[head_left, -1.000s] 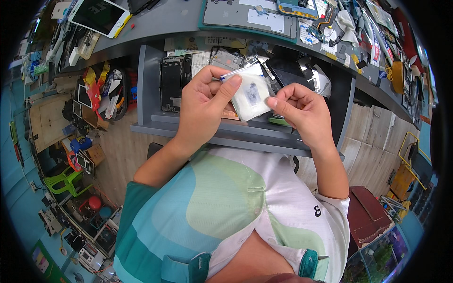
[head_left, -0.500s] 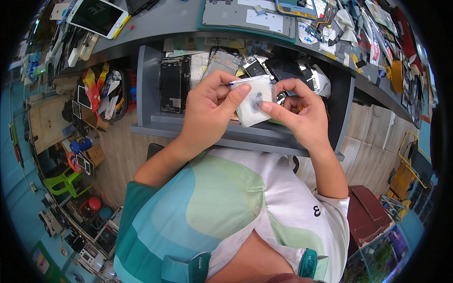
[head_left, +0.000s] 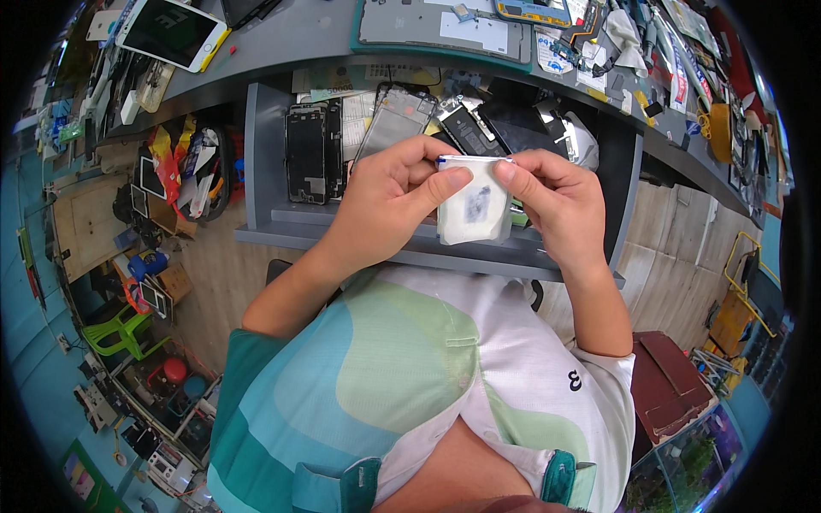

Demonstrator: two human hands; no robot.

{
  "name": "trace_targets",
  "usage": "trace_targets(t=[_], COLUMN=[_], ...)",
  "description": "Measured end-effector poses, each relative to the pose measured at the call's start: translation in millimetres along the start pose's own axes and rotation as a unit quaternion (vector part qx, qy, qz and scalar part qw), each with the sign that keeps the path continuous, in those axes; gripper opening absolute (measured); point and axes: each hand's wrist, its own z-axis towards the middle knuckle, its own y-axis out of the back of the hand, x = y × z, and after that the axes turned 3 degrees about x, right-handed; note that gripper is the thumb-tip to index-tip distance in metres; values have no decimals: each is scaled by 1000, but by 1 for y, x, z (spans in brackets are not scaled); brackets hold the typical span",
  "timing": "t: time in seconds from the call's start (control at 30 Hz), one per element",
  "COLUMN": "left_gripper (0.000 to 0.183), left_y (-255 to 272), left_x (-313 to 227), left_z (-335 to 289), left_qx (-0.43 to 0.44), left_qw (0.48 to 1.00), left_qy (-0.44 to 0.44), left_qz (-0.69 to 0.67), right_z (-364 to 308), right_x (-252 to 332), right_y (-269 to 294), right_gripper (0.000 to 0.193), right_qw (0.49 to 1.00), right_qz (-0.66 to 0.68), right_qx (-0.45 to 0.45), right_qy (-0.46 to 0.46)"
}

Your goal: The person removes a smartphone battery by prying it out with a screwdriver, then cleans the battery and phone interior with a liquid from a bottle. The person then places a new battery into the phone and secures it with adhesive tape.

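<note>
A small white zip bag [head_left: 475, 224] with a dark smudgy patch in its middle hangs between my hands, its blue-tinged top strip uppermost. My left hand [head_left: 398, 190] pinches the bag's upper left corner between thumb and fingers. At the upper right corner, the thumb and fingers of my right hand [head_left: 560, 201] grip the same strip. Both hands are above the front of an open grey drawer [head_left: 295, 219]. Inside the drawer, black phone screen parts [head_left: 310, 154] stand at the left, and a grey phone panel [head_left: 398, 120] and a phone with an exposed battery [head_left: 466, 130] lie behind the bag.
Beyond the drawer, the grey desk [head_left: 299, 43] carries a white phone [head_left: 173, 32], a large grey panel [head_left: 428, 30] and many small tools and parts at right. A bin of wrappers [head_left: 201, 171] stands left of the drawer. A green chair [head_left: 120, 329] is farther left.
My right hand has shifted from the bag's face up to its top right corner. The bag now hangs straighter and slightly nearer me, its dark patch uncovered.
</note>
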Motion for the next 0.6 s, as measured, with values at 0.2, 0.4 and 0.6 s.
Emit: trace_targets(t=[0.2,0.4,0.6], left_gripper=[34,48,45], left_y=[0,-9,-9], left_x=[5,14,16], left_z=[-1,-9,-5], left_qx=[12,-3,-11], left_qw=[999,957,949], left_qy=[-33,-193,-180], left_qz=[7,218,258], right_z=[5,5,6], right_x=[-5,-6,-11], right_y=[6,5,7], right_gripper=[22,24,24], right_qw=[993,981,981], right_qz=[66,79,83], right_qx=[-94,-162,-155], right_qy=[27,69,82])
